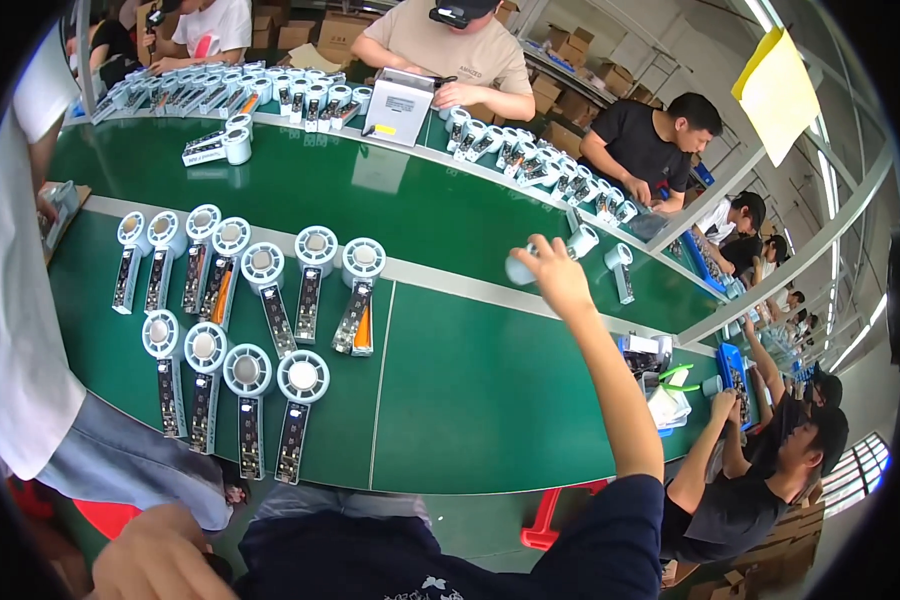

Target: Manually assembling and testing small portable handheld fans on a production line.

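1. Right hand (560, 276): my fingers grasp a pale-blue fan (519, 267) above the far green worktop (430, 220) — best carried clear of the neighbouring fan (583, 240).
2. Left hand (157, 558): low, beside my lap — its fingers' state I cannot tell.

We look from our own head, through the left of two side-by-side fisheyes, down and forward across the green workbench (490, 400). Its near edge lies close below; our right hand (555, 272) reaches mid-view, a beige-shirted co-worker (475, 50) farther off. Straight edges bow rimward.
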`<state>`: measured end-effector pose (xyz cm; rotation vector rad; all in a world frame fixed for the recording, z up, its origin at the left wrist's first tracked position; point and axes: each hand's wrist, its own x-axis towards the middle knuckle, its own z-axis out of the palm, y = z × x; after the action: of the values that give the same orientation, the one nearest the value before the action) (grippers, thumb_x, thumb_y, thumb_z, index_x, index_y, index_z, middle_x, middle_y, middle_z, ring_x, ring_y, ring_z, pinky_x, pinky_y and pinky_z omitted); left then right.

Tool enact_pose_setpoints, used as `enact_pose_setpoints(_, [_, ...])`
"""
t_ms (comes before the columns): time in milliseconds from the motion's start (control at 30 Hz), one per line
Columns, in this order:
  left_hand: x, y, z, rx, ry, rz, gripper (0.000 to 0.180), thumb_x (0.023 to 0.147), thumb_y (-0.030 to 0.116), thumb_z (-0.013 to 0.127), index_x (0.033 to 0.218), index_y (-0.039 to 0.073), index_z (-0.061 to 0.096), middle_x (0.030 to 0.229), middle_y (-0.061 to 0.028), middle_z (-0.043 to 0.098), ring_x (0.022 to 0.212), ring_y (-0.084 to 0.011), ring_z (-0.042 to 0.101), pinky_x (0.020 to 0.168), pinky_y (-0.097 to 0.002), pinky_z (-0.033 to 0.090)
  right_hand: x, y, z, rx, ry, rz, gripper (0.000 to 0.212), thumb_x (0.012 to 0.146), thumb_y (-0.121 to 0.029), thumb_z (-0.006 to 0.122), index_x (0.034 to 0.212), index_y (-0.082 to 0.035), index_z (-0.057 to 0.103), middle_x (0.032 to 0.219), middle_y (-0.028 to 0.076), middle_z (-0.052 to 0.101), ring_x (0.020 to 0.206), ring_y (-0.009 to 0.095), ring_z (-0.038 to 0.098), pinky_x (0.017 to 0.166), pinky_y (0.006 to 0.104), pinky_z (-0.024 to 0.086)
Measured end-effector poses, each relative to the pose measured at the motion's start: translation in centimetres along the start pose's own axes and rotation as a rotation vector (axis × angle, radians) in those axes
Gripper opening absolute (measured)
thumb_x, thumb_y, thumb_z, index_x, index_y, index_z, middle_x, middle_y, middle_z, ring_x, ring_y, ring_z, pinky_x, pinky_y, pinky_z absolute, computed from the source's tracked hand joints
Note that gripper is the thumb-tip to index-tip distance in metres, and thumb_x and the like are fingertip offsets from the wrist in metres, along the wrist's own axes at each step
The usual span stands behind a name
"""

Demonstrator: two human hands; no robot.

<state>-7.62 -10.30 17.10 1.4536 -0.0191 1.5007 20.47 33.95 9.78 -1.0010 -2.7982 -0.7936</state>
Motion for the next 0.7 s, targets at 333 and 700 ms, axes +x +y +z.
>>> enact_pose_setpoints(333, [1.8, -18.6, -0.5, 0.679, 0.751, -0.410, 0.045, 0.077, 0.004, 0.056, 0.118, 0.000, 0.038, 0.100, -0.0153, 0.054, 0.095, -0.0214, 0.052, 0.087, -0.0337, 0.040, -5.9, -10.1, -16.3, 0.614, 0.026, -0.128, 0.048, 0.064, -0.025, 0.074, 0.101, -0.007, 0.049, 0.082, 0.007, 0.053, 0.058, 0.023, 0.054, 0.053, 0.0310, 0.045])
enact_pose_setpoints(700, [2.4, -23.9, -2.1, 0.466, 0.820, -0.786, 0.054, 0.082, 0.009, 0.061, 0.122, 0.002, 0.026, 0.086, -0.0093, 0.050, 0.054, -0.0121, 0.050, 0.048, -0.0234, 0.044, -3.5, -12.2, -13.1, 0.653, -0.250, -0.005, 0.046, 0.080, -0.048, 0.058, 0.077, -0.002, 0.054, 0.057, 0.011, 0.057, 0.047, 0.027, 0.055, 0.045, 0.0324, 0.043])
